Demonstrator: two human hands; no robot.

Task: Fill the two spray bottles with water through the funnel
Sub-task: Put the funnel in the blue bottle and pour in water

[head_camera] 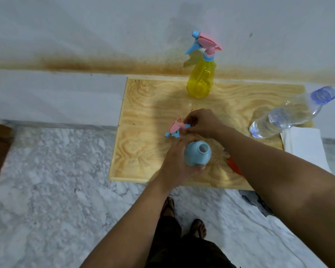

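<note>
My left hand [177, 161] grips a light blue spray bottle [196, 153] near the front of the wooden board [143, 117]; its neck is open and faces the camera. Just beyond it, my right hand [201, 122] holds the pink and blue trigger head [175, 128], off the bottle. A yellow spray bottle [201, 78] with its pink and blue trigger head on stands upright at the board's far edge. A clear water bottle [290, 115] with a blue cap stands at the right. An orange thing [235, 166], perhaps the funnel, lies mostly hidden under my right forearm.
The board lies on a marble floor [56, 180] against a white wall with a brown stain. A white folded cloth or paper [304, 146] lies at the board's right corner. My feet in sandals [182, 215] stand just before the board.
</note>
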